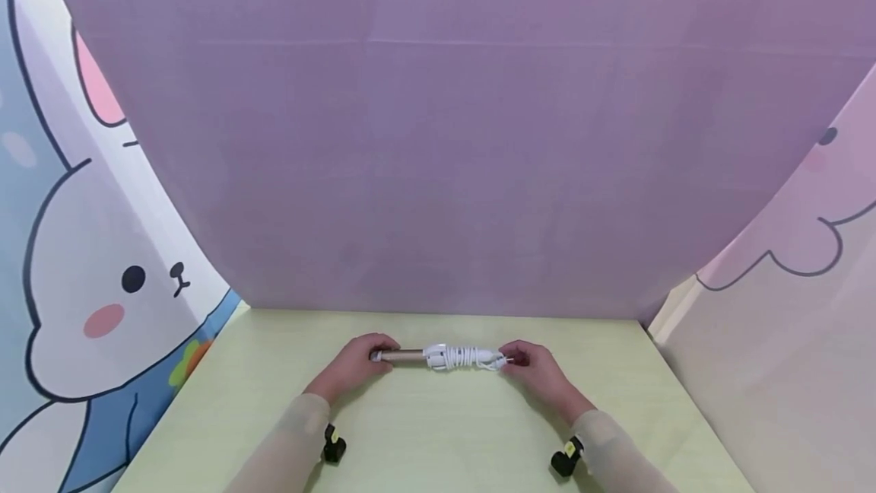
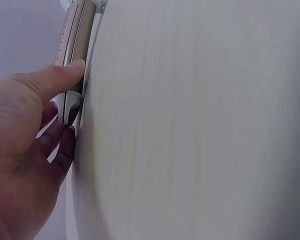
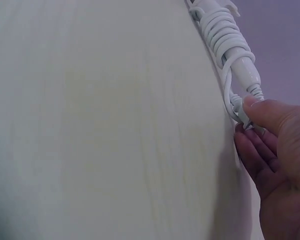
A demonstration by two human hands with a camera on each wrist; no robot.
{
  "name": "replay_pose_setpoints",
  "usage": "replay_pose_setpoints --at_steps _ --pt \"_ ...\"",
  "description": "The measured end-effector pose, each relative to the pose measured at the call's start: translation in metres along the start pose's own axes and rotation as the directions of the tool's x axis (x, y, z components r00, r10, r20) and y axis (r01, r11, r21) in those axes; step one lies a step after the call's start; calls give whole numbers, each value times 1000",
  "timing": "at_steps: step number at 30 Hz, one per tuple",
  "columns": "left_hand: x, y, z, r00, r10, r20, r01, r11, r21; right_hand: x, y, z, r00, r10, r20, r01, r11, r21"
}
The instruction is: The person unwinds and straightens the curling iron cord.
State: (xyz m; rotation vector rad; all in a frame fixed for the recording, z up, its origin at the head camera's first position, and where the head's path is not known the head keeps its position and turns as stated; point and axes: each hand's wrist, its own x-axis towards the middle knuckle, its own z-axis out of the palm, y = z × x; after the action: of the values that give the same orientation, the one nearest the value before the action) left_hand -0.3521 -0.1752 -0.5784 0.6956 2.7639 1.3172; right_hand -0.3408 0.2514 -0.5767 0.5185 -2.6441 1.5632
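Note:
A hair straightener (image 1: 407, 355) with a gold-brown barrel and white handle lies crosswise between both hands, low over the table. Its white cord (image 1: 461, 357) is wound in several turns around the handle. My left hand (image 1: 356, 364) grips the barrel's white-tipped end; in the left wrist view the thumb lies along the barrel (image 2: 75, 40), with fingers underneath. At the opposite end, my right hand (image 1: 541, 371) pinches the cord end by the plug (image 3: 244, 116), thumb on top and fingers curled below. The fingers partly hide the plug.
The pale wood-grain table (image 1: 438, 432) reaches back to a purple cloth wall (image 1: 438, 173). A cartoon-printed curtain (image 1: 103, 249) hangs on the left, and a pale pink one (image 1: 787, 341) on the right. Small black devices (image 1: 334, 447) are strapped at both wrists.

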Motion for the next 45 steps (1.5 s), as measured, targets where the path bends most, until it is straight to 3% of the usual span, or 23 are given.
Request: replay_pose_setpoints --at_steps 11,16,24,34,45 --pt "-14 16 -6 999 -14 33 17 996 -92 -4 -14 -12 1000 -18 23 16 996 83" --pt "-15 14 -7 999 13 41 -7 987 -160 -5 -24 -16 1000 -11 19 9 996 85" --pt "-17 15 -11 998 -7 65 22 970 -240 -4 -38 -13 999 -39 5 38 991 130" --pt "-17 22 -17 995 -41 94 66 958 -278 -3 -43 -8 1000 11 -24 -7 984 177" --pt "-17 23 -19 997 -11 81 34 957 -287 -6 -46 0 999 26 -26 -18 964 265"
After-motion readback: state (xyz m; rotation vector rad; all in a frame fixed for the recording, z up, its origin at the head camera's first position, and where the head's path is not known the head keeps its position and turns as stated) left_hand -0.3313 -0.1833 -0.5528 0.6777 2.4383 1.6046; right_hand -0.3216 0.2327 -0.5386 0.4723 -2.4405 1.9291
